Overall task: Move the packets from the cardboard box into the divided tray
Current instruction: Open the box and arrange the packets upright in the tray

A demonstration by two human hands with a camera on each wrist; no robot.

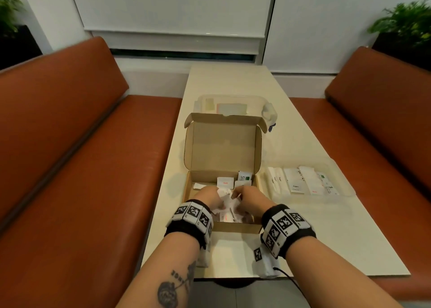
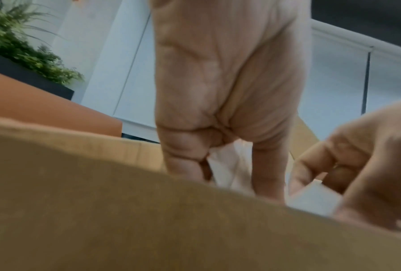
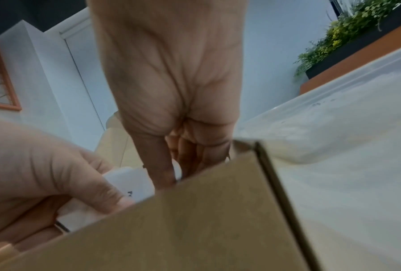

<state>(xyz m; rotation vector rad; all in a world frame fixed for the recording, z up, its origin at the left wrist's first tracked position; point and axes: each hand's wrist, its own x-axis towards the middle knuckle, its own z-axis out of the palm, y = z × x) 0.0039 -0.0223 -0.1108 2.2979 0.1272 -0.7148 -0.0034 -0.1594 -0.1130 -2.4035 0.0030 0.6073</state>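
Note:
An open cardboard box stands on the table with its lid upright. Both hands are down inside it, close together. My left hand grips a bunch of white packets; the right wrist view shows its fingers curled round a white packet. My right hand pinches a white packet beside it. More packets lie loose at the back of the box. The clear divided tray lies right of the box, with sorted packets in its compartments.
A clear lidded container sits behind the box lid. Orange benches run along both sides of the narrow cream table. Potted plants stand in the far corners.

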